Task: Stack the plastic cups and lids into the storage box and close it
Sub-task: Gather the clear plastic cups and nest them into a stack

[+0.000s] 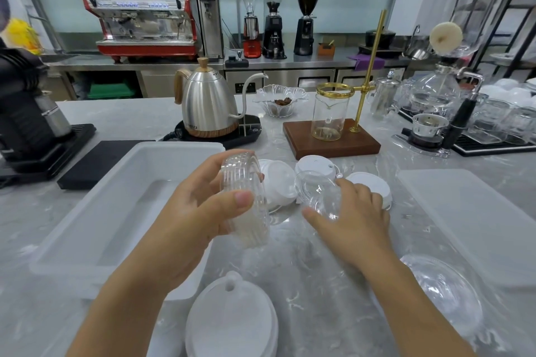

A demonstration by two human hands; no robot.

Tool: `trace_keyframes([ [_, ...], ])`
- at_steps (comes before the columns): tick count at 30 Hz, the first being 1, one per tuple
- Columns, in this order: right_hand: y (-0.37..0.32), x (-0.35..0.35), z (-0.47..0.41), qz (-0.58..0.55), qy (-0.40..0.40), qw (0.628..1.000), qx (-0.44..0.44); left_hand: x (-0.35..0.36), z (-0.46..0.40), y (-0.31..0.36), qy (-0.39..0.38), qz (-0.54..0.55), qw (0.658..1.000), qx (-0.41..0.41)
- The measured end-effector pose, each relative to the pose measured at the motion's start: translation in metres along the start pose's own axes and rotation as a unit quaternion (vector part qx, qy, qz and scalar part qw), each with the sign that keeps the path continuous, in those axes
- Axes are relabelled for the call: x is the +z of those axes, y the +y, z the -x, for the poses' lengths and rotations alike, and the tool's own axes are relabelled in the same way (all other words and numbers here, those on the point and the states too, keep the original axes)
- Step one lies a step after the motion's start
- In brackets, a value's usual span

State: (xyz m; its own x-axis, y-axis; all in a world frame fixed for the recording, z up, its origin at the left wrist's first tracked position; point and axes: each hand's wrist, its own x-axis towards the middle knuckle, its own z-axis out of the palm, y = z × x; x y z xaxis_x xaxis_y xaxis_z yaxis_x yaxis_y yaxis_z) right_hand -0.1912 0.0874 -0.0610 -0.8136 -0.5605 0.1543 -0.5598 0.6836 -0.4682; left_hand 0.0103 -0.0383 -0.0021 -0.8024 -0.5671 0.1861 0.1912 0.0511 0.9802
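Marble counter [290, 255], café bench behind. Left hand [200, 211] raised, thumb and fingers clamped on stack of clear lids [246, 200] held on edge, beside open storage box [121, 206]. Right hand [353, 211] palm-down, fingers curled over clear dome lid [317, 194] among white lids [374, 185].

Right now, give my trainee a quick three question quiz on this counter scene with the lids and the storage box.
1. True or false: the storage box already contains lids.
2. The left hand holds: A) a white lid, B) a stack of clear lids, C) the kettle.
3. What is the right hand touching?

Key: 1 false, it looks empty. 2 B. 3 a clear dome lid on the counter.
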Motion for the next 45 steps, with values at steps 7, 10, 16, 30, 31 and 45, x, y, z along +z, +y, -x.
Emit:
trace_keyframes([
  [7,0.004,0.013,-0.003,0.044,-0.025,0.999,-0.017,0.0,0.0,-0.001,0.0,-0.005,1.0,0.006],
  [10,0.005,0.014,-0.006,0.014,0.0,1.0,-0.021,0.0,0.0,-0.001,-0.001,-0.003,1.0,0.007],
  [16,-0.005,0.012,-0.029,-0.033,-0.004,0.997,-0.074,0.001,0.0,-0.002,-0.008,-0.002,1.0,0.006],
  [30,-0.001,-0.013,-0.033,-0.303,0.017,0.949,-0.081,0.001,0.0,-0.002,-0.012,-0.018,1.0,0.01],
  [31,-0.002,-0.019,-0.029,-0.343,0.026,0.935,-0.087,0.002,-0.001,-0.003,-0.012,-0.02,1.0,0.009],
  [45,-0.02,-0.04,0.01,-0.545,-0.084,0.811,-0.196,0.054,0.014,-0.007,-0.004,-0.1,0.994,0.031],
])
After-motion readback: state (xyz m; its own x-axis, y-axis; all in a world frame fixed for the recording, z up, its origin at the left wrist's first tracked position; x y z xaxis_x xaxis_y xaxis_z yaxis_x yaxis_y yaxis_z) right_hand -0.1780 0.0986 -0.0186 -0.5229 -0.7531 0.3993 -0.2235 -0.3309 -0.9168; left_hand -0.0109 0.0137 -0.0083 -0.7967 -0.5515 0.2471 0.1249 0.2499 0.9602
